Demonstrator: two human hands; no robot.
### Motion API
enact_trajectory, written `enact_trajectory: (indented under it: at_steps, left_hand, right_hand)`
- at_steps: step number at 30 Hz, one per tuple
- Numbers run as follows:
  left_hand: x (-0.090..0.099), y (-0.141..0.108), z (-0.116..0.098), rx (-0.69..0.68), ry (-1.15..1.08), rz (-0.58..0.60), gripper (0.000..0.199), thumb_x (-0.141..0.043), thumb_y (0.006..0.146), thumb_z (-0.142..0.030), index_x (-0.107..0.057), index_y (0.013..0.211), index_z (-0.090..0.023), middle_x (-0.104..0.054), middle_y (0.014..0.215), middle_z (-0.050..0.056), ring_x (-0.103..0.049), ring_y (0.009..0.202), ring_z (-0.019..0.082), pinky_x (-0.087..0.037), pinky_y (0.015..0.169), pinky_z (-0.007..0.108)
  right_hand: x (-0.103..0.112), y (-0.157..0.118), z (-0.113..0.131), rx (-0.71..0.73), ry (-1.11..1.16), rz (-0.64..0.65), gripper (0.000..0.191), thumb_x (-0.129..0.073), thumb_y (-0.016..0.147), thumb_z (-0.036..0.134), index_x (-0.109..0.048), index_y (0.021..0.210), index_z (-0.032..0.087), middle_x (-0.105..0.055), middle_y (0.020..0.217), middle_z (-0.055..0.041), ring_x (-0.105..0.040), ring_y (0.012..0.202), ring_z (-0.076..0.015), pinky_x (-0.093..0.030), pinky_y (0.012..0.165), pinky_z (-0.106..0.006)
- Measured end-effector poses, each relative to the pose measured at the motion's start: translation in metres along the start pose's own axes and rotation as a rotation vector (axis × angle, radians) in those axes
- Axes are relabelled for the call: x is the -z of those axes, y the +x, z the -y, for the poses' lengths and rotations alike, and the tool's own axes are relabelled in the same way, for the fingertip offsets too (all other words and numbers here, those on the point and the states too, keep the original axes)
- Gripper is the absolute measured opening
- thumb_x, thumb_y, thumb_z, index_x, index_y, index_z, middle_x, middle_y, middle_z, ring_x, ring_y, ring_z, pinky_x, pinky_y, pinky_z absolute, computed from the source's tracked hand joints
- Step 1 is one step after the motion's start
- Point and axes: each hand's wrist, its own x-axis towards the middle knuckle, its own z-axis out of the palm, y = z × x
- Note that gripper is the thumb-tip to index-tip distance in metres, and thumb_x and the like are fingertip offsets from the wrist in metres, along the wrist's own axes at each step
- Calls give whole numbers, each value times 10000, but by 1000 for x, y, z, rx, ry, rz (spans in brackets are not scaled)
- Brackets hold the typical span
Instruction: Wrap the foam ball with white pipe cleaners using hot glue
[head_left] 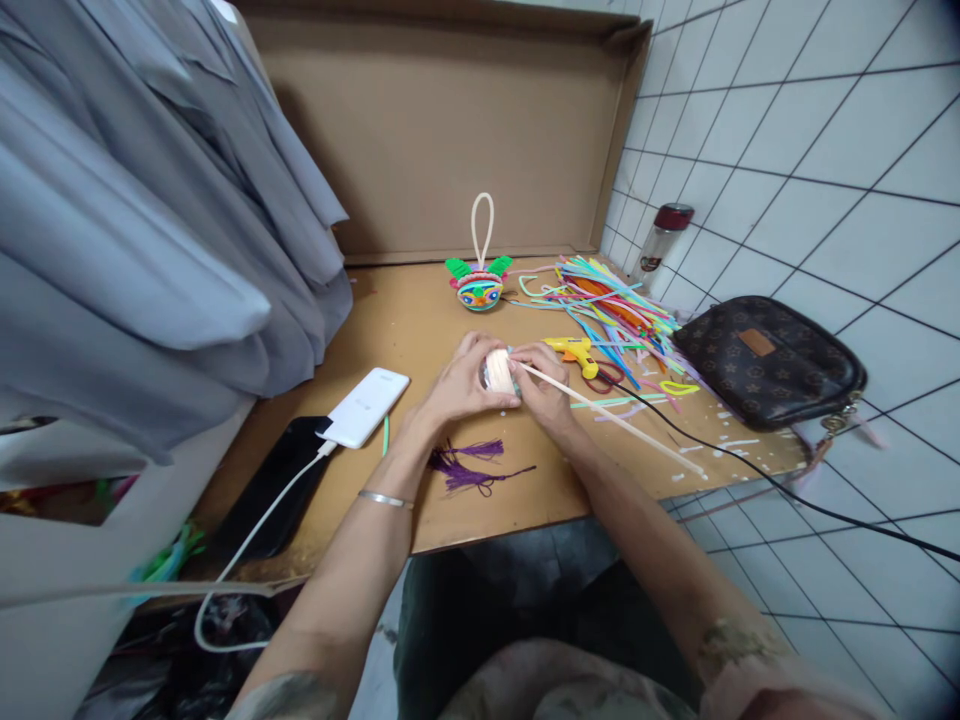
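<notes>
My left hand (459,382) is closed round a small ball (498,373) wrapped in cream-coloured pipe cleaner. Against the ball's right side, the fingers of my right hand (547,388) pinch a long cream pipe cleaner (630,422). Its free end runs down to the right across the table, and my fingers hide where it meets the ball. Two purple tassels (469,465) lie just below my hands. Beyond them stands a finished-looking animal-head ornament (480,288) with green ears and a cream loop on top.
A yellow glue gun (576,354) with a black cord lies right of my hands, before a heap of coloured pipe cleaners (615,300). A brown patterned bag (776,360) and a red-lidded bottle (664,240) stand right. A white power bank (367,407) and black phone (274,490) lie left.
</notes>
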Motion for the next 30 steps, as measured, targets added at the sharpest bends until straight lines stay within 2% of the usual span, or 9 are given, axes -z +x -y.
enact_trajectory:
  at_steps: [8,16,22,25,28,30]
  left_hand:
    - [3,-3,-13,67,200,32,921,-894,580,-625,-562,1339,-223,-504,1459,158,-515,1350,394,-444,1128,529]
    - [-12,-2,-11,89,214,46,1015,-963,524,-430,-491,1394,-205,-480,1460,172,-530,1332,401,-468,1116,528]
    - [-16,-1,-12,65,231,5,869,-883,595,-307,-499,1370,-219,-512,1416,147,-542,1315,373,-479,1106,503]
    - [-16,-1,-13,66,232,-6,800,-831,614,-300,-520,1344,-202,-535,1380,148,-560,1283,367,-489,1091,493]
    - [-16,-1,-10,78,197,-41,772,-811,611,-309,-536,1323,-191,-556,1344,139,-570,1264,352,-496,1082,473]
    - [-16,-1,-4,104,145,-84,762,-809,610,-324,-541,1311,-191,-572,1321,128,-579,1247,336,-497,1080,462]
  right_hand:
    - [-1,0,0,4,23,-14,101,-602,931,241,-680,867,244,-714,889,-34,-667,896,-190,-536,833,-363]
    - [1,1,-2,-36,4,-22,124,-589,937,291,-667,849,252,-705,880,-37,-664,883,-197,-541,835,-379]
    - [1,2,-3,-31,5,-20,127,-586,935,287,-661,839,253,-704,863,-29,-663,874,-199,-538,829,-378]
    - [0,2,-3,-45,-1,-13,116,-589,935,289,-666,857,251,-704,874,-33,-657,867,-195,-542,819,-365]
    - [0,2,-3,-51,-8,-12,88,-604,911,272,-677,950,243,-705,924,-43,-652,880,-197,-547,817,-354]
    - [0,0,-2,-28,-18,-3,156,-605,897,261,-672,1037,238,-704,981,-54,-650,903,-205,-547,827,-356]
